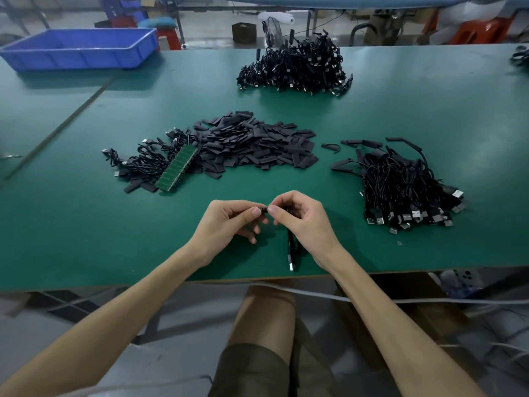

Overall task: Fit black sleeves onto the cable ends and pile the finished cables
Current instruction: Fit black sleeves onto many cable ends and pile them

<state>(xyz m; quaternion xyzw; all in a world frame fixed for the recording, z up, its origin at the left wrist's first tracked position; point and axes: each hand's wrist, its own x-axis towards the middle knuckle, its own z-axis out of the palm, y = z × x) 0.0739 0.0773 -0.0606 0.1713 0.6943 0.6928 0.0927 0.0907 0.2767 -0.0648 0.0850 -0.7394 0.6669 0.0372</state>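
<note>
Hands, where are they?

— Both are over the near middle of the green table (86,224), with the fingertips meeting. The left hand (229,222) pinches the tip of a black cable (289,242) between thumb and forefinger. The right hand (303,222) pinches the same cable just beside it, its other fingers curled.

— And the rest of that cable?

— It drops from the right hand toward the near table edge, and its metal plug (291,265) lies on the surface.

— Is a sleeve on it?

— Cannot tell. The bit between the fingertips is too small and dark.

— Where are the loose sleeves?

— A sleeve pile (257,150) spreads across the middle of the table, beyond the hands. At its left edge lies a cable bundle (137,164), with a green strip of small boards (177,169) lying across it.

— Any other cables?

— A right cable pile (406,190) lies to the right of the hands, its plugs pointing near. A far cable heap (297,67) sits by the far edge. A blue bin (80,48) stands at the far left corner.
</note>
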